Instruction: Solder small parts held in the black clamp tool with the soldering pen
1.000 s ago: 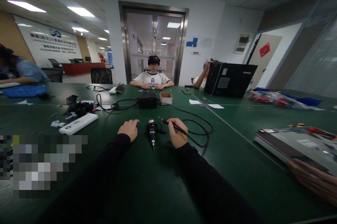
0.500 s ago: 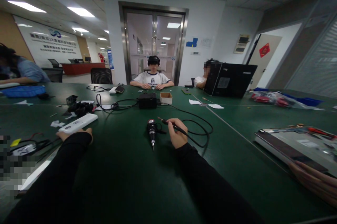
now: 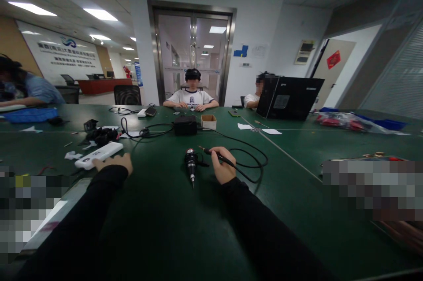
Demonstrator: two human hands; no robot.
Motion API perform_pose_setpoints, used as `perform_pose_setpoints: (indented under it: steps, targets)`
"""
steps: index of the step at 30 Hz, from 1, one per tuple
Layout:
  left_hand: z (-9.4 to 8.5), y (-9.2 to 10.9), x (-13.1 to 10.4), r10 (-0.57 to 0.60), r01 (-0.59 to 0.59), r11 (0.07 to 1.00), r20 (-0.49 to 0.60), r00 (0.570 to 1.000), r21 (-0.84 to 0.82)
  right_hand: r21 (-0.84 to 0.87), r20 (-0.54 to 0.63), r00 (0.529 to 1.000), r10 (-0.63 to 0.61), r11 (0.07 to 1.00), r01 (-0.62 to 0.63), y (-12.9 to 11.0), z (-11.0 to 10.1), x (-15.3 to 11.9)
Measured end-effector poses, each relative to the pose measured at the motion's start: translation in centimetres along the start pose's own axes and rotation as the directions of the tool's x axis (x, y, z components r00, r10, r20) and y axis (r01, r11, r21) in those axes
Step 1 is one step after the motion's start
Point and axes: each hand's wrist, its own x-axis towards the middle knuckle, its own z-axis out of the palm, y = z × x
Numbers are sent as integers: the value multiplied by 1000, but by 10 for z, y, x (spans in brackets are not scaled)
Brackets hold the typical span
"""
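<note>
My right hand grips a black soldering iron like a pen, its tip pointing up and left. Just left of it, a black tool with a silver pointed tip lies on the green table. My left hand is beside the near right end of a white power strip-like device, fingers apart and nothing held in them. From the iron a black cable loops over the table toward a black box.
A small open cardboard box stands beside the black box. Black cables and parts lie at left. Farther back are a large black computer case, a blue tray and people seated around the table.
My left hand has moved right, off the white device, and its fingers have spread. My right hand has stayed nearly still with the iron.
</note>
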Motion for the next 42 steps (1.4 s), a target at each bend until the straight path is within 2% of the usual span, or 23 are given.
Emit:
perform_pose_setpoints:
  steps: [1, 2, 4, 6, 8, 11, 14, 17, 20, 25, 30, 34, 38, 42]
  targets:
    - [1, 14, -3, 12, -12, 1000, 41, 999, 3, 0, -2, 1000, 4, 1000, -4, 0, 0, 0]
    - [2, 30, -6, 99, -95, 994, 77, 992, -50, 1, -4, 1000, 8, 1000, -8, 0, 0, 0]
    - [5, 67, -16, 299, -275, 941, 104, 948, -199, 1, -3, 1000, 16, 1000, -16, -1, -1, 1]
    - [10, 102, -28, 377, -326, 904, 151, 914, -278, -4, -1, 1000, 19, 1000, -19, 0, -1, 1]
    - [16, 131, -38, 426, -369, 886, 179, 887, -281, -14, 1, 1000, 17, 1000, -17, 1, -1, 0]
    - [27, 156, -44, 441, -400, 886, 156, 884, -236, -17, 6, 1000, 19, 1000, -19, 3, 0, 0]
    - [34, 161, -41, 424, -392, 894, 128, 896, -218, -13, 7, 1000, 26, 1000, -26, 3, 0, -1]
    - [35, 153, -33, 428, -385, 885, 133, 894, -262, -12, 7, 999, 31, 999, -31, 1, -1, 0]
    - [30, 138, -21, 389, -317, 893, 194, 901, -321, -11, 6, 999, 32, 999, -32, -1, -2, 0]
    - [21, 96, 10, 230, -156, 943, 238, 944, -292, -2, 4, 1000, 24, 1000, -24, -1, -2, 0]
    - [22, 36, 46, 18, 20, 975, 164, 986, -223, 7, 2, 1000, 21, 1000, -21, 1, 0, -1]
    - [30, -6, 66, -92, 108, 972, 84, 992, -211, 2, 4, 1000, 25, 1000, -25, 0, 0, -1]
    - [37, -36, 76, -189, 197, 944, 57, 980, -264, -4, 7, 1000, 28, 1000, -28, -1, -1, -1]
    - [39, -54, 80, -235, 230, 921, 20, 972, -315, -6, 10, 1000, 24, 1000, -24, -1, -1, 0]
